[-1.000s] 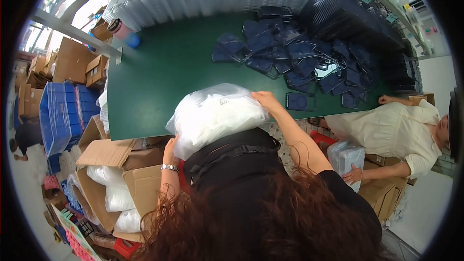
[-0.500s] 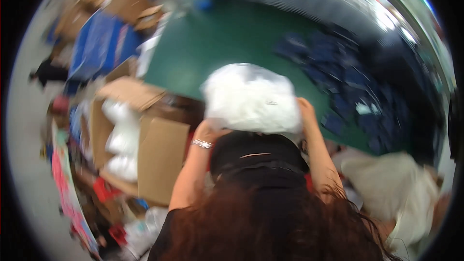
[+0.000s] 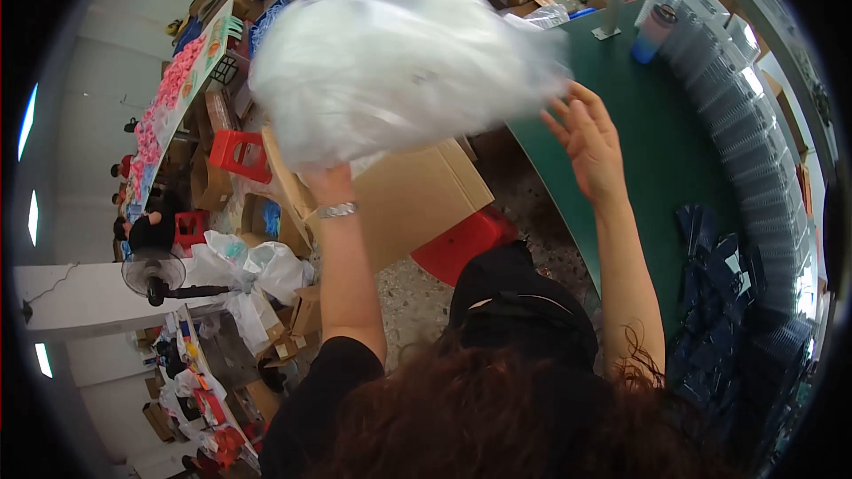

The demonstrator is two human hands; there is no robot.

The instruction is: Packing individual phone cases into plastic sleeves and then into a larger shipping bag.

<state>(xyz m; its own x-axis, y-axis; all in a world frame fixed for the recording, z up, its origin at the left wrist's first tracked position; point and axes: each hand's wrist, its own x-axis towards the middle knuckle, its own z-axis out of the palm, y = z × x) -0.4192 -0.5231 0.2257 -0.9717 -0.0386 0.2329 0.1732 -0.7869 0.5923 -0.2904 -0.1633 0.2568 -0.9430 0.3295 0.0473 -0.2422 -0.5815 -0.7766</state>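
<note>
A bulky clear plastic bag [image 3: 382, 71] with white contents is held up over an open cardboard box [image 3: 404, 204], hiding much of the box; the bag is blurred by motion. My left hand [image 3: 330, 183] grips its lower left edge, and the bag covers most of those fingers. At the bag's loose right end, my right hand [image 3: 586, 137] has its fingers apart, with the fingertips at or close to the plastic. Whether they touch it I cannot tell.
To the right stands a green table [image 3: 577, 177] bearing dark blue pieces [image 3: 710, 293], stacked clear plastic trays [image 3: 754, 115] and a bottle [image 3: 654, 34]. Red stools [image 3: 240, 155], white bags [image 3: 253, 270] and a fan [image 3: 155, 279] are on the left. People are farther off.
My view has turned left. The bag has moved from in front of me at the green table to over the cardboard box. My right hand's fingers have spread off the bag's side.
</note>
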